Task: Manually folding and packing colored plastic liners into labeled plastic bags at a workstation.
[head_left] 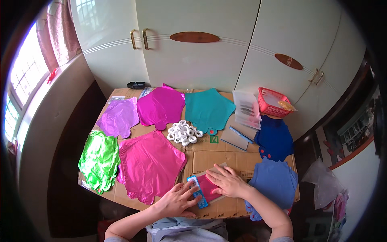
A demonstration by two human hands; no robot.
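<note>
My left hand (179, 200) reaches over a blue-framed, ruler-like strip (203, 201); its fingers are apart and rest on the strip, the thumb off to the near side. Under and beside the strip is a bright pink folded sheet (206, 186), lying on a greyish flat board (218, 198). My right hand (226, 180) lies flat with fingers spread across the pink sheet and the board. Left of my hands is a large pink foil piece (152, 163), star-like with a rounded tab. A pile of small white rings (184, 132) sits beyond my hands.
Around the cardboard-covered table (201, 157) lie stacked foil pieces: green (98, 159), lilac (118, 117), magenta (160, 105), teal (209, 109), dark blue (275, 137), light blue (274, 183). A blue pen (241, 134), clear sleeves (246, 109) and a red basket (264, 107) are far right.
</note>
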